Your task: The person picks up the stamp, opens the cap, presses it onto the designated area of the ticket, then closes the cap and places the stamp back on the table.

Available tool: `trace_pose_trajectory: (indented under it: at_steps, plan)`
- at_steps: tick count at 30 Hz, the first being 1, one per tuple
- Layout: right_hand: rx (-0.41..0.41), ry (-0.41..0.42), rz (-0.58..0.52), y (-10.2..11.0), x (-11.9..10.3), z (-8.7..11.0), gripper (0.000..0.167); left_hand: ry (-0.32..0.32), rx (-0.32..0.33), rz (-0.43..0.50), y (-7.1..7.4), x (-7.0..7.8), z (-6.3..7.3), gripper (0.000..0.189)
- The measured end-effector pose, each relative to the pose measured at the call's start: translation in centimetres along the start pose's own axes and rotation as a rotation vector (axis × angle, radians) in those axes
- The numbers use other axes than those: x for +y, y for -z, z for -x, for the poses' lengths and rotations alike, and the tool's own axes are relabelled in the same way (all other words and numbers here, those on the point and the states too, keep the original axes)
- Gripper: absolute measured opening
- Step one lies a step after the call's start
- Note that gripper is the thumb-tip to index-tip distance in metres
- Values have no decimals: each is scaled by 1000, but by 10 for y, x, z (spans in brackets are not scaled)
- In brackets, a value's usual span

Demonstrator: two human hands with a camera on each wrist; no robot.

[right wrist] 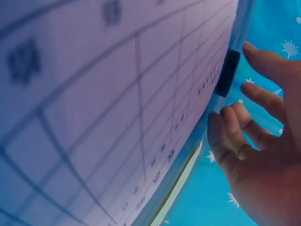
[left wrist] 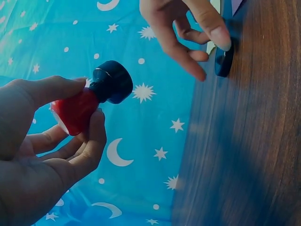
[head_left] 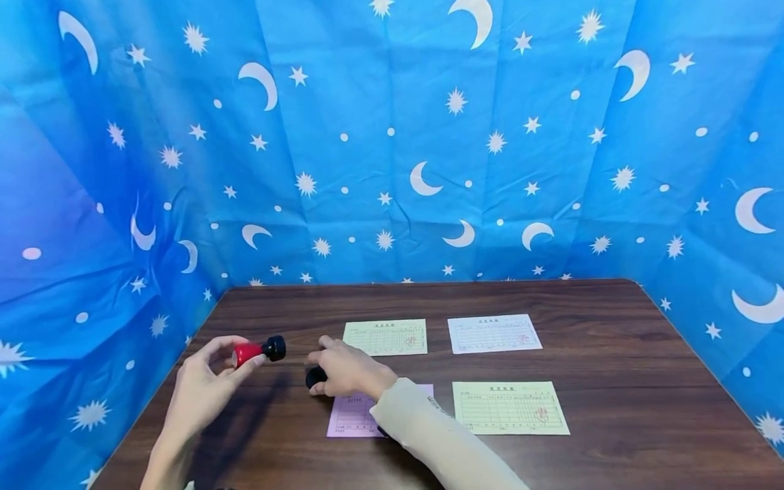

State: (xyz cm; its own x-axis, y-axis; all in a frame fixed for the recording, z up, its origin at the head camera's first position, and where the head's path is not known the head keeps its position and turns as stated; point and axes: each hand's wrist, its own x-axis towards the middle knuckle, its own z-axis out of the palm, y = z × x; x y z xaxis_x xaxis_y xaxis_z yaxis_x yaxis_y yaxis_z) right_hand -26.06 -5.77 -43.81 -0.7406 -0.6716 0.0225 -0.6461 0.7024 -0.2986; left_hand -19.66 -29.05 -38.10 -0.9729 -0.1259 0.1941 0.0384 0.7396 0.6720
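Observation:
In my left hand (head_left: 205,381) I hold a stamp with a red handle (left wrist: 77,110) and a round black end (left wrist: 115,81), pinched between thumb and fingers above the left side of the table. The black end points to the right. My right hand (head_left: 352,371) reaches low over the table beside a small round black cap (head_left: 315,377). Its fingers are loosely bent and apart. In the left wrist view the thumb overlaps the cap (left wrist: 225,61); whether it touches cannot be told. Under the right forearm lies a purple printed slip (head_left: 349,416), partly hidden.
Two green slips (head_left: 511,408) (head_left: 384,337) and a white slip (head_left: 495,333) lie on the dark wooden table (head_left: 612,367); red marks show on all three. A blue curtain (head_left: 392,170) with moons and stars surrounds the table's back and sides.

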Motion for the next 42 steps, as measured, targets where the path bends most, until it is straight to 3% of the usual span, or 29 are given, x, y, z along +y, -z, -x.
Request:
trace_pose_trajectory:
  at_steps: [10, 15, 22, 28, 34, 42]
  plan:
    - [-7, 0, 39, -1, 1, 1, 38, -43, -13, -23, -3, 5, 1, 47]
    - [-14, 2, 32, 0, -2, 0, 34, -26, -32, -21, -1, 5, 2, 49]
    - [-62, 15, -11, 7, -3, 0, 15, -8, -39, -18, 1, 7, 2, 52]
    - [-102, 63, -28, 20, -4, 8, 24, -9, -63, 76, -1, 7, 5, 51]
    - [-49, 134, -115, 48, 3, 29, 30, -19, -110, 212, -6, 14, 7, 49]
    - [22, 83, -324, 74, 13, 66, 35, -29, -164, 319, -18, 29, 14, 45]
